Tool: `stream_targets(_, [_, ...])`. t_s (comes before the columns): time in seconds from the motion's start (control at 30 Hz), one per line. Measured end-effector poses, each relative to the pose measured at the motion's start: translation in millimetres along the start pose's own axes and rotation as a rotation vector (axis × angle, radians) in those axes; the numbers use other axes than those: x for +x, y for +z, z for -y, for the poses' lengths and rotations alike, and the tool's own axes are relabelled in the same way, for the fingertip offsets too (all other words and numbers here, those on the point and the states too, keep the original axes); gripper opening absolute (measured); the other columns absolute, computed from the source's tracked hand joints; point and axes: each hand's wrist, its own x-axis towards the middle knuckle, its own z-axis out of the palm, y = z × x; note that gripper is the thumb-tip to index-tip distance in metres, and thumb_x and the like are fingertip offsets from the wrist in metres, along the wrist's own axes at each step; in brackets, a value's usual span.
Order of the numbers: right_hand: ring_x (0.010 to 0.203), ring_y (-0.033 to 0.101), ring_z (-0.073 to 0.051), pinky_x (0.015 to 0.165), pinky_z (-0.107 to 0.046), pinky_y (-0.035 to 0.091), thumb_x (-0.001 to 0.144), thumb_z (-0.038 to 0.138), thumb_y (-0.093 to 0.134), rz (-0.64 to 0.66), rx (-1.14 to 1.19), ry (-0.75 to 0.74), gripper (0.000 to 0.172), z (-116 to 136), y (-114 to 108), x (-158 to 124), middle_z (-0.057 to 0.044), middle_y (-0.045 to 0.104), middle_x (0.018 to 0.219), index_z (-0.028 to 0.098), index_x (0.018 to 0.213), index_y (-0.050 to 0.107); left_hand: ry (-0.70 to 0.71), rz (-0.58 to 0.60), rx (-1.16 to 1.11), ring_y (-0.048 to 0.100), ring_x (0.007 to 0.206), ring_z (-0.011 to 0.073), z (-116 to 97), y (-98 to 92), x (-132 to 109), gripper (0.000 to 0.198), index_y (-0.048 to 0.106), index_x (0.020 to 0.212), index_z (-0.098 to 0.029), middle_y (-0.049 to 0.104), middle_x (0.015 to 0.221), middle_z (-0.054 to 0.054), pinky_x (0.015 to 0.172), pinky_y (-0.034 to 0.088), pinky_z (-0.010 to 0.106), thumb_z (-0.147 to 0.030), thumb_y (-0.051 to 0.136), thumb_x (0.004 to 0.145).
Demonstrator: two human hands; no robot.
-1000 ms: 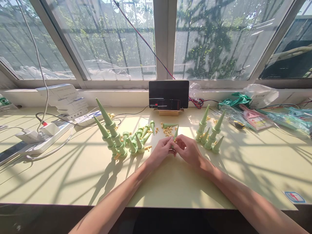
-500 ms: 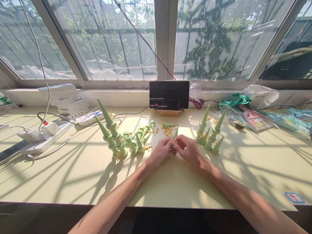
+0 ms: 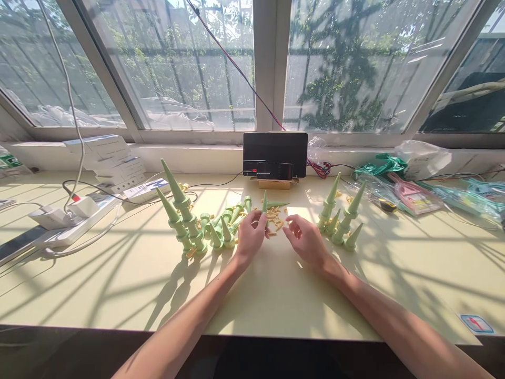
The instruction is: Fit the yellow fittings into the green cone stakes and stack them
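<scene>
My left hand is closed around a pale green cone-shaped piece, whose pointed tip stands up above the fingers; its lower end is hidden. To the right, my right hand hovers apart with thumb and fingers loosely spread and nothing seen in them. Between and beyond the hands lies a scatter of small yellow pegs. Another green cone rests on its side behind them. Left of my left hand stand several green cones and stacked spires, with more pieces lying among them.
A second cluster of green spires stands right of my right hand. At the back a black screen leans on a small cardboard stand. A power strip and white boxes occupy the left; plastic-bagged items lie far right.
My hands have come apart. The left one moved left with the green cone, and the right one let go and shifted slightly right, uncovering the yellow pegs.
</scene>
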Motion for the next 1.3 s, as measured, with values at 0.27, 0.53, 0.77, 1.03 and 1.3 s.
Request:
stream_targets(0.27, [0.097, 0.059, -0.025, 0.086, -0.04, 0.052, 0.09, 0.016, 0.053, 0.085, -0.136, -0.2, 0.022, -13, 10, 1, -0.011, 0.065, 0.097, 0.017, 0.11, 0.064, 0.051, -0.114, 0.121, 0.061, 0.06, 0.0144, 4, 0.4, -1, 0.029, 0.062, 0.093, -0.017, 0.065, 0.084, 0.004, 0.044, 0.047, 0.025, -0.045, 0.057, 0.087])
stream_targets(0.53, [0.103, 0.057, -0.03, 0.089, -0.049, 0.052, 0.088, 0.012, 0.048, 0.016, -0.227, -0.208, 0.033, -35, 12, 6, -0.014, 0.066, 0.104, 0.018, 0.118, 0.062, 0.056, -0.142, 0.281, 0.064, 0.079, 0.0194, 1, 1.0, -2, 0.021, 0.066, 0.09, -0.018, 0.07, 0.083, 0.006, 0.072, 0.05, 0.032, -0.037, 0.061, 0.083])
stream_targets(0.77, [0.105, 0.059, -0.032, 0.092, -0.056, 0.051, 0.093, 0.019, 0.049, -0.007, -0.171, -0.217, 0.031, -51, 13, 5, -0.014, 0.067, 0.104, 0.02, 0.122, 0.061, 0.06, -0.081, 0.403, 0.056, 0.066, 0.0168, -3, 1.6, -7, 0.018, 0.065, 0.092, -0.019, 0.06, 0.066, 0.0, 0.061, 0.04, 0.028, -0.033, 0.06, 0.082])
stream_targets(1.03, [0.1, 0.058, -0.034, 0.087, -0.058, 0.052, 0.095, 0.025, 0.046, 0.017, -0.191, -0.218, 0.033, -55, 14, 5, -0.016, 0.068, 0.1, 0.018, 0.123, 0.061, 0.085, 0.106, 0.495, 0.045, 0.054, 0.0137, 4, 5.3, -12, 0.014, 0.061, 0.091, -0.02, 0.048, 0.055, -0.005, 0.055, 0.033, 0.026, -0.029, 0.057, 0.081])
stream_targets(1.3, [0.097, 0.06, -0.033, 0.089, -0.058, 0.052, 0.094, 0.026, 0.048, -0.007, -0.149, -0.203, 0.03, -56, 12, 5, -0.016, 0.067, 0.099, 0.018, 0.118, 0.063, 0.155, 0.176, 0.522, 0.045, 0.052, 0.0139, 11, 4.4, -15, 0.011, 0.062, 0.09, -0.021, 0.048, 0.056, -0.004, 0.054, 0.031, 0.026, -0.026, 0.058, 0.081])
